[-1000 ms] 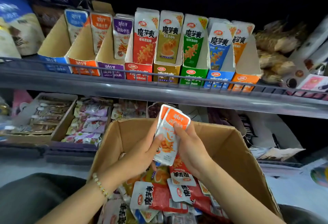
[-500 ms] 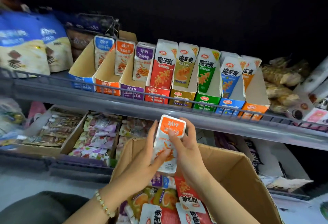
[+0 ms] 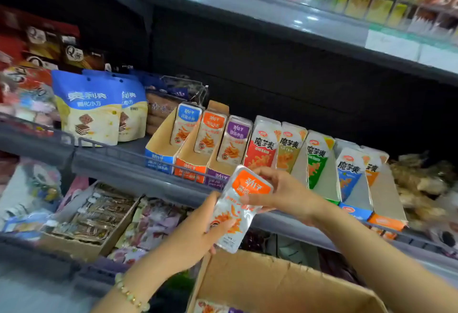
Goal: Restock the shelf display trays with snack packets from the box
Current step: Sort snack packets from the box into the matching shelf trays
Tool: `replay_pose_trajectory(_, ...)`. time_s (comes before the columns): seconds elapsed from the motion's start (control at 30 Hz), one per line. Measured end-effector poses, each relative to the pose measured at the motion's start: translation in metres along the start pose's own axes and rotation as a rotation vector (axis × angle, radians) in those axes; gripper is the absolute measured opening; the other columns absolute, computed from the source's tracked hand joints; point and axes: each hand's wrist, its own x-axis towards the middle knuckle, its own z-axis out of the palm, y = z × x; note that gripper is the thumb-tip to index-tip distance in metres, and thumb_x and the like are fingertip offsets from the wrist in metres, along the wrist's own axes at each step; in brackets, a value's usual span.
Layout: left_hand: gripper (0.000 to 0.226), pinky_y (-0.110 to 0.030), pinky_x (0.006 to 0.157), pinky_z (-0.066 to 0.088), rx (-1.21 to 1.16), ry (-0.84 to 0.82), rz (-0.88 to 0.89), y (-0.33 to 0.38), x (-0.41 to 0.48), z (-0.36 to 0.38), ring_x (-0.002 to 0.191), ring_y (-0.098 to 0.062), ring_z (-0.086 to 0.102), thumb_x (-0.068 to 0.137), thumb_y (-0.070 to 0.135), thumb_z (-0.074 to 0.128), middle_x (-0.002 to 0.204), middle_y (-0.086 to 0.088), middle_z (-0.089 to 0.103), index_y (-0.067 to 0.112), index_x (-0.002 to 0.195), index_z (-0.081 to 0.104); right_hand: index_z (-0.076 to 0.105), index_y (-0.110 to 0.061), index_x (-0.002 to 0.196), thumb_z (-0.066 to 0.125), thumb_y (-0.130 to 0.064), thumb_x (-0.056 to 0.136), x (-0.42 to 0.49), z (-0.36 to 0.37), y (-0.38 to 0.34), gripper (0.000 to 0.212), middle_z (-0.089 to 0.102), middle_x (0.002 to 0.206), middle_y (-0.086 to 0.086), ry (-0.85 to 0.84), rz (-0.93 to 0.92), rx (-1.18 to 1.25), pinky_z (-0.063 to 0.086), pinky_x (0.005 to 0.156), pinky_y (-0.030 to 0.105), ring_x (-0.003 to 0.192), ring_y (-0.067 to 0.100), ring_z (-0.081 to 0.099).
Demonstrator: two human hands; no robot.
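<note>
Both hands hold a small stack of orange-topped snack packets [image 3: 238,203] just below the middle shelf's rail. My left hand [image 3: 198,236] grips the stack's lower part, and my right hand [image 3: 280,191] pinches its upper right edge. Straight above stands the orange display tray [image 3: 190,164] with one matching packet at its back, between a blue tray [image 3: 158,156] and a purple tray [image 3: 218,171]. The open cardboard box [image 3: 272,285] sits below my hands, and a few packets show at its bottom edge.
Right of the purple tray stand red, yellow, green, blue and orange trays [image 3: 319,161] of taller packets. Blue-and-white bags [image 3: 89,107] stand on the left of that shelf. The lower shelf holds cardboard trays of wrapped snacks [image 3: 91,216]. Another shelf edge [image 3: 247,7] runs overhead.
Both hands have lifted the orange packets out of the box and up to the shelf rail. The view has tilted upward, bringing the upper shelf into sight.
</note>
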Motion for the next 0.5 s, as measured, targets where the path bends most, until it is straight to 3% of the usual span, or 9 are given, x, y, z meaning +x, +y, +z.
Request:
replay_pose_trajectory(0.13,0.041,-0.028,0.060,0.054,-0.011,0.015,0.094,0.011,0.024,-0.036,0.085,-0.011,0.065,0.091,0.043,0.053,0.112,0.015,0.062,0.037,0.129,0.038,0.062,-0.015,0.111,0.076,-0.010,0.078,0.025,-0.009,-0.032,0.036,0.074,0.097,0.003,-0.003,-0.042,-0.073,0.056,0.071,0.024,0.088,0.017,0.071)
replay_pose_trajectory(0.23,0.042,-0.025,0.061,0.055,-0.080,0.109,0.153,0.018,0.047,-0.063,0.088,-0.006,0.067,0.082,0.048,0.057,0.112,0.016,0.063,0.036,0.120,0.044,0.062,-0.018,0.110,0.075,-0.016,0.079,0.051,-0.015,-0.050,0.033,0.075,0.098,0.004,0.090,-0.073,-0.077,0.058,0.076,0.030,0.088,0.019,0.072)
replay_pose_trajectory(0.3,0.048,-0.022,0.068,0.054,-0.094,0.218,0.170,0.016,0.061,-0.081,0.093,-0.003,0.065,0.078,0.053,0.054,0.118,0.014,0.060,0.035,0.120,0.043,0.062,-0.019,0.108,0.075,-0.020,0.079,0.069,-0.017,-0.060,0.031,0.074,0.096,0.004,0.181,-0.085,-0.104,0.059,0.072,0.027,0.082,0.014,0.073)
replay_pose_trajectory(0.4,0.055,-0.013,0.079,0.045,0.109,0.440,0.185,0.000,0.074,-0.107,0.103,0.003,0.056,0.081,0.058,0.047,0.120,0.017,0.053,0.031,0.128,0.040,0.062,-0.014,0.107,0.075,-0.014,0.081,0.102,-0.018,-0.071,0.030,0.071,0.098,0.006,0.327,-0.141,-0.084,0.056,0.060,0.019,0.077,0.010,0.071)
replay_pose_trajectory(0.5,0.042,-0.013,0.082,0.038,0.483,0.544,0.188,-0.026,0.082,-0.124,0.112,0.002,0.049,0.091,0.053,0.043,0.133,0.019,0.043,0.032,0.128,0.043,0.061,-0.010,0.109,0.075,-0.009,0.080,0.139,-0.019,-0.074,0.032,0.070,0.102,0.009,0.393,-0.175,-0.070,0.058,0.064,0.021,0.085,0.016,0.069)
